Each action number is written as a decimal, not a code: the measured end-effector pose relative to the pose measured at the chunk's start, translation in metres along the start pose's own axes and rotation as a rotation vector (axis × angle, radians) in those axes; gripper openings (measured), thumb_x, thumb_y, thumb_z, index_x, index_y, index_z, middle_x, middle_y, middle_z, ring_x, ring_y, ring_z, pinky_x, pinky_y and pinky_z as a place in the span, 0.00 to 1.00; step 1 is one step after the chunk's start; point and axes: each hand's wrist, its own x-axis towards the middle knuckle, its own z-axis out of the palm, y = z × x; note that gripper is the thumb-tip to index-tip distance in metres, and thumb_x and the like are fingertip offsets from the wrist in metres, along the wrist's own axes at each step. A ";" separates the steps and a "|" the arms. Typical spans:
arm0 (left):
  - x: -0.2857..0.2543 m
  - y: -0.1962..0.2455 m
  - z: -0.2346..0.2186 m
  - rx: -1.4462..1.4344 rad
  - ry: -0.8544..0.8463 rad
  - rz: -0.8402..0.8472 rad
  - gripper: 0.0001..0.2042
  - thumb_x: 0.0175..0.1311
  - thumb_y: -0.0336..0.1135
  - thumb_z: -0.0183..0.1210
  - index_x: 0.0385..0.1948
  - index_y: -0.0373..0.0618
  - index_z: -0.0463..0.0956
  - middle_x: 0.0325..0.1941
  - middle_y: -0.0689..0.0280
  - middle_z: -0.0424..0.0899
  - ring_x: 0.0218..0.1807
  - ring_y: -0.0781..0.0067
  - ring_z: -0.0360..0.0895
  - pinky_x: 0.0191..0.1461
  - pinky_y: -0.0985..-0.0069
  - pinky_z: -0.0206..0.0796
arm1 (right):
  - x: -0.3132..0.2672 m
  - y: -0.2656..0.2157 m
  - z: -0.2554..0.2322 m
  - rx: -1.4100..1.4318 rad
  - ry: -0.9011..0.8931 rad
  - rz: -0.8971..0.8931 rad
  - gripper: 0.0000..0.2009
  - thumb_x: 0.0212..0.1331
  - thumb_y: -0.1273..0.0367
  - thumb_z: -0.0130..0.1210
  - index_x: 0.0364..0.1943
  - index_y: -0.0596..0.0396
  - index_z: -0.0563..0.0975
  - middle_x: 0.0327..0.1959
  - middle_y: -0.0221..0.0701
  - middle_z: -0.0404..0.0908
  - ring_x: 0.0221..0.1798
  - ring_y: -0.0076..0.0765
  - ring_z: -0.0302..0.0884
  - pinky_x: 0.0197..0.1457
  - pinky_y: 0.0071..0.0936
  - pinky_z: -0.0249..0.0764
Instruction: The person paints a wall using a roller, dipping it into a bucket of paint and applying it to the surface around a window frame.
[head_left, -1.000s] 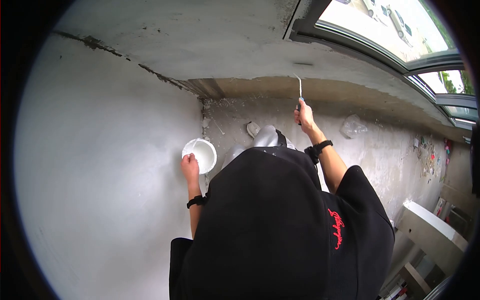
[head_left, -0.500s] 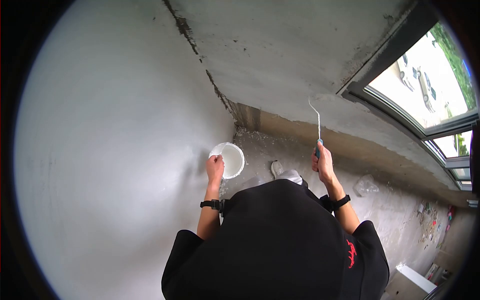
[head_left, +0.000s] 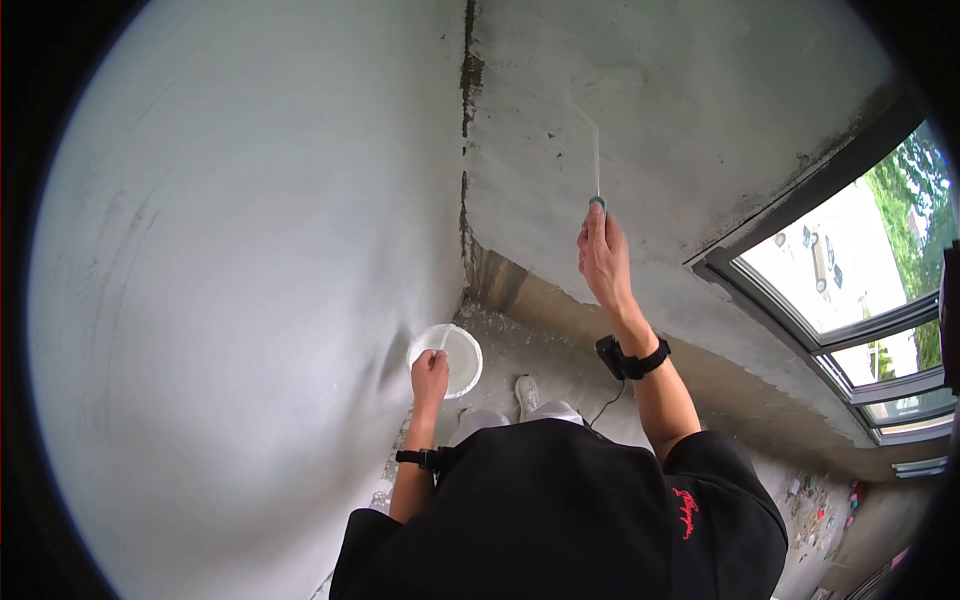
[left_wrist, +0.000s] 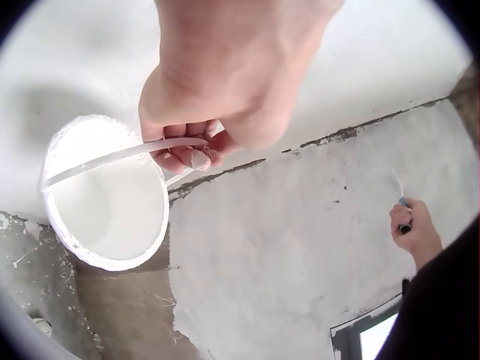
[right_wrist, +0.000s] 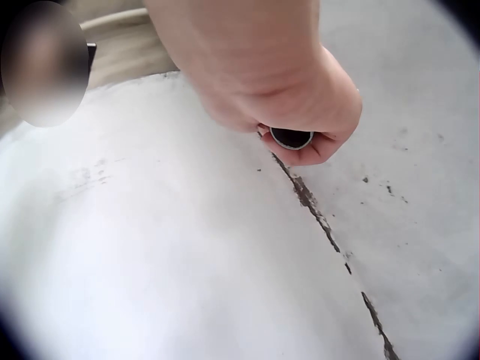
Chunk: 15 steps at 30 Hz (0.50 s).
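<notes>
My left hand [head_left: 430,378] grips the pale bail handle [left_wrist: 105,159] of a white bucket [head_left: 479,365] beside the left wall. White coating covers the rim and inside, seen tilted in the left wrist view. My right hand [head_left: 605,255] is raised toward the grey wall by the window, fingers wrapped around the handle of a paint roller [head_left: 597,160]. Its bent white rod points up to a pale, damp-looking patch [head_left: 610,85]; the roller head blends into the wall there. In the right wrist view the dark handle end [right_wrist: 291,139] sticks out of the fist.
A dark, cracked corner seam [head_left: 466,90] divides the smooth left wall [head_left: 250,250] from the window wall. The framed window [head_left: 820,260] is on the right. Below, a bare brown strip [head_left: 550,300] runs along the wall; debris [head_left: 815,510] lies on the floor at lower right.
My right hand has raised the paint roller from low near the floor to higher on the window wall. The head view has turned and tilted upward. My left hand keeps holding the bucket.
</notes>
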 end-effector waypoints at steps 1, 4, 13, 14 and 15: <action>-0.002 -0.003 -0.004 -0.013 0.009 0.001 0.13 0.64 0.34 0.53 0.21 0.37 0.72 0.15 0.66 0.74 0.19 0.78 0.70 0.24 0.76 0.60 | 0.012 -0.007 0.010 0.005 -0.001 -0.091 0.21 0.70 0.51 0.41 0.27 0.52 0.65 0.17 0.19 0.61 0.18 0.14 0.55 0.19 0.18 0.54; -0.011 -0.013 -0.015 -0.010 0.008 0.003 0.12 0.64 0.34 0.53 0.22 0.36 0.72 0.15 0.64 0.74 0.19 0.76 0.70 0.25 0.74 0.60 | 0.038 -0.039 0.038 -0.013 -0.005 -0.259 0.20 0.70 0.49 0.42 0.28 0.49 0.64 0.17 0.17 0.60 0.15 0.12 0.53 0.15 0.16 0.52; -0.033 -0.054 -0.033 0.219 0.091 0.053 0.14 0.61 0.36 0.54 0.20 0.34 0.70 0.17 0.51 0.73 0.20 0.57 0.71 0.27 0.63 0.60 | 0.098 -0.124 0.111 -0.163 0.186 -0.555 0.24 0.70 0.53 0.39 0.27 0.62 0.69 0.19 0.37 0.69 0.22 0.36 0.65 0.27 0.36 0.63; -0.038 -0.045 -0.035 0.222 0.091 0.039 0.15 0.60 0.37 0.55 0.19 0.34 0.70 0.17 0.51 0.73 0.21 0.55 0.71 0.28 0.62 0.61 | 0.098 -0.134 0.115 -0.154 0.187 -0.516 0.25 0.70 0.55 0.39 0.28 0.67 0.70 0.20 0.48 0.72 0.23 0.47 0.69 0.30 0.43 0.65; -0.037 -0.055 -0.036 0.212 0.104 0.062 0.14 0.60 0.37 0.55 0.20 0.34 0.70 0.17 0.50 0.74 0.21 0.52 0.72 0.28 0.62 0.61 | 0.103 -0.137 0.121 -0.141 0.197 -0.544 0.25 0.70 0.55 0.39 0.28 0.67 0.70 0.20 0.48 0.72 0.23 0.47 0.69 0.30 0.43 0.65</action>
